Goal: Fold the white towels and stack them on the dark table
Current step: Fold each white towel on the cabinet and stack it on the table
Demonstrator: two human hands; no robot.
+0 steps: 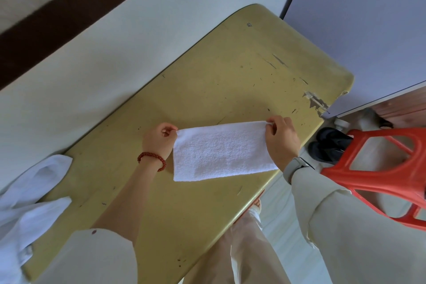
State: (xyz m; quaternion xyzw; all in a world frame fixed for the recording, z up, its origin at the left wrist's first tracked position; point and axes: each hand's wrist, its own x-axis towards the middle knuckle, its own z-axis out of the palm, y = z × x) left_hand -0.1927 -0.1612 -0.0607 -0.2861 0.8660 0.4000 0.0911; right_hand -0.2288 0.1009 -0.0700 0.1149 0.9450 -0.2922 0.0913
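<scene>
Both hands pinch the far corners of the towel [221,151], left hand [160,139] and right hand [282,139], as it lies near the table's [230,76] near edge. Uneven pulling could skew the fold, or drag it off that edge.

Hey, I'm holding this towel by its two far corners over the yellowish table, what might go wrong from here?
1. The towel lies near the table's front edge; its right end could slip off.
2. Left hand and right hand pinch only corners, so the fold may skew.
3. The loose white pile overhangs the left end and may slide down.
</scene>
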